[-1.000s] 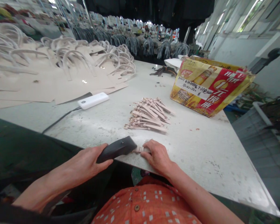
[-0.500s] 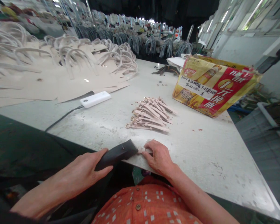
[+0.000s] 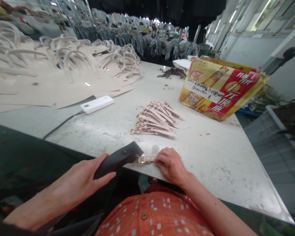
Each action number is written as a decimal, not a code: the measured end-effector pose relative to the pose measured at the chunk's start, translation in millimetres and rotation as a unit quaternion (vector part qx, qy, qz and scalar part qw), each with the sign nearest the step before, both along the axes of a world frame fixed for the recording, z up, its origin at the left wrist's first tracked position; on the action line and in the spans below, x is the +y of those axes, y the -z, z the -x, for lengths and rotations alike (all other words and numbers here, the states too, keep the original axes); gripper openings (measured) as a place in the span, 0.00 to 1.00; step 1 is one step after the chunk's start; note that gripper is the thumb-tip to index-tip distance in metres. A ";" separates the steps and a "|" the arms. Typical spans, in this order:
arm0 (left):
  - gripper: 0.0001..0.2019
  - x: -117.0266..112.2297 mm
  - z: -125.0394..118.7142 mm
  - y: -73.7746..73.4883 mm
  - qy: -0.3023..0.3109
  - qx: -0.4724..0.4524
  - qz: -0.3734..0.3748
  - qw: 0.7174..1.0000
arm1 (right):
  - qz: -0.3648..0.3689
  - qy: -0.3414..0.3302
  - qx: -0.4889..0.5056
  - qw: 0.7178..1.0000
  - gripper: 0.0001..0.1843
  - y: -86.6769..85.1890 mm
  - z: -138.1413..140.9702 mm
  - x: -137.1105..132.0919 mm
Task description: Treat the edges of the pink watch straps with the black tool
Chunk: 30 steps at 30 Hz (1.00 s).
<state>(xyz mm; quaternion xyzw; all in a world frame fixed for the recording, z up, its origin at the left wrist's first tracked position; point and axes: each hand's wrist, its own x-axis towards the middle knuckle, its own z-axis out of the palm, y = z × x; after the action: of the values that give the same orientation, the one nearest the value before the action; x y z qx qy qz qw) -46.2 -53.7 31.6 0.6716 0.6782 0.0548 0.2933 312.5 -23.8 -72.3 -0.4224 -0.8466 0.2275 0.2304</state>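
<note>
My left hand (image 3: 98, 172) is closed around a long dark handheld tool (image 3: 119, 159) with a broad flat end and a small knob on its side; its exact kind does not show. At the table's front edge, my right hand (image 3: 170, 165) pinches a short pale pink buckle strap (image 3: 149, 158). The strap lies level, its gold buckle turned toward the tool's flat end and very close to it. Whether the two touch, I cannot tell. My fingers cover the strap's far end. Beyond the hands, a pile of similar pale straps (image 3: 157, 118) with gold buckles rests on the table.
On the white table (image 3: 211, 164), a white device (image 3: 97, 104) with a dark cord lies left of centre. Pale bag panels with looped handles (image 3: 71, 62) are stacked at the back left. A yellow and red carton (image 3: 218, 90) stands back right; a grey bin (image 3: 267, 147) is beyond the table's edge.
The strap's gold buckle now shows between the tool and my right fingers, where it was mostly hidden before. The tool has shifted slightly left and up, widening the gap. The whole view has moved a little.
</note>
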 end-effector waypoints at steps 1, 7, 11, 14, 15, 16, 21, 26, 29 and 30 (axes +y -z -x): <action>0.26 -1.8 -1.9 -0.7 0.006 -0.005 0.009 1.000 | 0.004 -0.004 0.003 1.000 0.09 1.1 -1.0 -1.1; 0.27 -6.9 -16.2 -3.3 0.034 0.013 0.060 0.998 | 0.027 -0.004 0.029 0.999 0.09 4.5 1.0 1.4; 0.23 -1.7 -21.6 -4.5 0.053 0.042 0.065 0.996 | 0.050 0.000 0.056 0.997 0.13 6.1 2.6 3.8; 0.19 4.8 -25.3 -3.7 0.072 0.026 0.056 0.996 | 0.070 0.022 0.071 0.995 0.14 6.4 3.3 4.6; 0.19 6.8 -27.5 -3.1 0.076 0.022 0.052 0.996 | 0.076 0.031 0.076 0.994 0.13 6.5 3.3 5.0; 0.19 8.7 -30.6 -2.5 0.079 0.020 0.047 0.996 | 0.081 0.039 0.082 0.993 0.12 6.6 3.1 5.4; 0.22 17.1 -53.8 -2.8 0.098 0.019 0.046 0.994 | 0.074 0.051 0.104 0.991 0.17 7.5 3.0 9.1; 0.20 15.6 -57.6 -3.7 0.089 0.039 0.026 0.995 | 0.068 0.047 0.079 0.993 0.06 9.1 -3.4 10.9; 0.22 9.0 -42.3 0.4 0.064 0.057 0.020 0.996 | 0.029 0.100 0.107 0.989 0.05 9.7 -32.3 18.3; 0.23 6.7 -35.9 2.2 0.051 0.055 0.019 0.997 | 0.009 0.126 0.119 0.985 0.04 9.0 -47.7 23.7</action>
<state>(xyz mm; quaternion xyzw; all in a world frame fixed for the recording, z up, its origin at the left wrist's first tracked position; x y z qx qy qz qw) -10.3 -47.0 29.4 0.7021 0.6588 -0.0102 0.2701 360.2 -0.2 -81.2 -0.4977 -0.7513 0.2528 0.3520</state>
